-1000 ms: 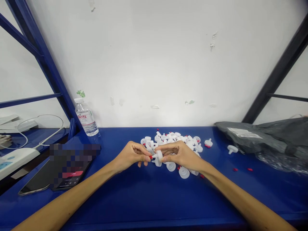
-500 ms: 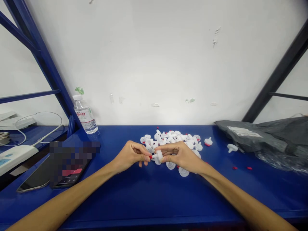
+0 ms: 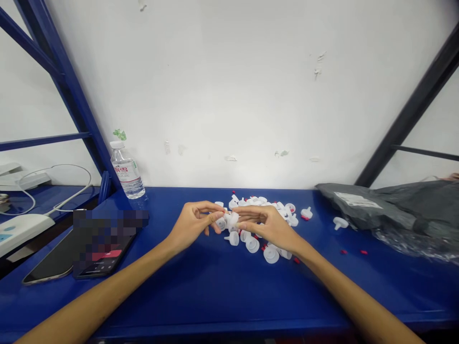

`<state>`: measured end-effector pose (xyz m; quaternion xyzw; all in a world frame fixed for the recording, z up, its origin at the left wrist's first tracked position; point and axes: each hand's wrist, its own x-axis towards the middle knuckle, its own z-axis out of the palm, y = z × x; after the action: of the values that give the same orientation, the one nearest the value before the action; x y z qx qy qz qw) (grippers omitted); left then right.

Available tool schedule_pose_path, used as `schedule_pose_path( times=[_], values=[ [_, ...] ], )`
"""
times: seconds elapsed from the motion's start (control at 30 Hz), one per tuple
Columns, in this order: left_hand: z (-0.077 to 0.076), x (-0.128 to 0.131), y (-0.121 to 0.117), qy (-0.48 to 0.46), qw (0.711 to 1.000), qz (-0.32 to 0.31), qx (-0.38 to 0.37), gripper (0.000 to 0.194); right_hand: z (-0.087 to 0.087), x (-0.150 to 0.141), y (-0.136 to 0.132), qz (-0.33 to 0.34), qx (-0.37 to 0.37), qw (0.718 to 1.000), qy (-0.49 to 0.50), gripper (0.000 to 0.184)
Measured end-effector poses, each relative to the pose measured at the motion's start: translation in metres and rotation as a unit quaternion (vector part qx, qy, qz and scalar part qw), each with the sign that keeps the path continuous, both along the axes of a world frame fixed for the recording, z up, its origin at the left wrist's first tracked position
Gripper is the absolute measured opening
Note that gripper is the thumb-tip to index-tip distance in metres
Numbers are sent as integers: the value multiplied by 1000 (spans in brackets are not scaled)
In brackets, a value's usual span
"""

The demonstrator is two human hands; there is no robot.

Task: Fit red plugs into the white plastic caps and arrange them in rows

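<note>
My right hand (image 3: pixel 270 223) holds a white plastic spouted cap (image 3: pixel 233 220) between thumb and fingers, its thin spout pointing left. My left hand (image 3: pixel 193 223) is closed in a pinch at the spout's tip; whatever lies between those fingertips is hidden. Both hands are just above the near left side of a heap of similar white spouted caps (image 3: pixel 252 244). Small red caps (image 3: pixel 297 260) lie among and around the heap. One loose white spouted cap (image 3: pixel 234 238) rests just below my fingers.
The blue table (image 3: pixel 215 291) meets a white wall. At left are a water bottle (image 3: pixel 128 174), two phones (image 3: pixel 50 258) and a white power strip (image 3: pixel 23 229). On the right lies a dark plastic bag (image 3: pixel 394 210), with a stray white spouted cap (image 3: pixel 340 222) beside it.
My hands have moved slightly up, off the near edge of the heap. The red cap that showed between my left fingertips is no longer visible. The view has shifted a little.
</note>
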<state>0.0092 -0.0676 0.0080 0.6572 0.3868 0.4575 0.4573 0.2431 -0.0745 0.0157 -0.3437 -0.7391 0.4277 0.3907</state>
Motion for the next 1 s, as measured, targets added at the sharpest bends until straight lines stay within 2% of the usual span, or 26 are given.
schedule_pose_path(
  times=[0.13,0.2,0.27,0.33,0.4,0.53,0.63,0.77,0.83,0.9,0.93,1.0],
  values=[
    [6,-15,15,2,997,62,37,34,-2,5,8,-59,67,996,-23,39],
    [6,-26,25,37,990,113,77,32,-4,10,13,-99,95,990,-28,42],
    [4,-37,34,116,969,171,135,24,-5,14,18,-136,124,982,-44,43],
    [-1,-46,42,212,935,216,186,16,-5,19,23,-171,152,971,-75,42],
    [-6,-52,47,297,908,224,192,15,-6,23,26,-208,187,953,-116,39],
    [-11,-54,48,398,885,192,149,20,-8,31,32,-259,244,917,-182,36],
    [-9,-52,45,401,878,208,158,21,-10,34,34,-265,260,905,-209,36],
    [-2,-49,38,346,886,229,208,21,-10,33,33,-261,289,892,-230,36],
    [0,-46,33,318,900,193,228,27,-8,31,30,-260,311,884,-235,38],
    [-1,-40,25,318,912,104,238,29,-7,29,27,-254,333,877,-236,39],
    [-3,-36,20,330,912,49,240,29,-7,29,25,-249,340,875,-237,40],
    [-9,-26,9,372,893,-50,246,29,-6,27,23,-227,344,878,-244,43]
  ],
)
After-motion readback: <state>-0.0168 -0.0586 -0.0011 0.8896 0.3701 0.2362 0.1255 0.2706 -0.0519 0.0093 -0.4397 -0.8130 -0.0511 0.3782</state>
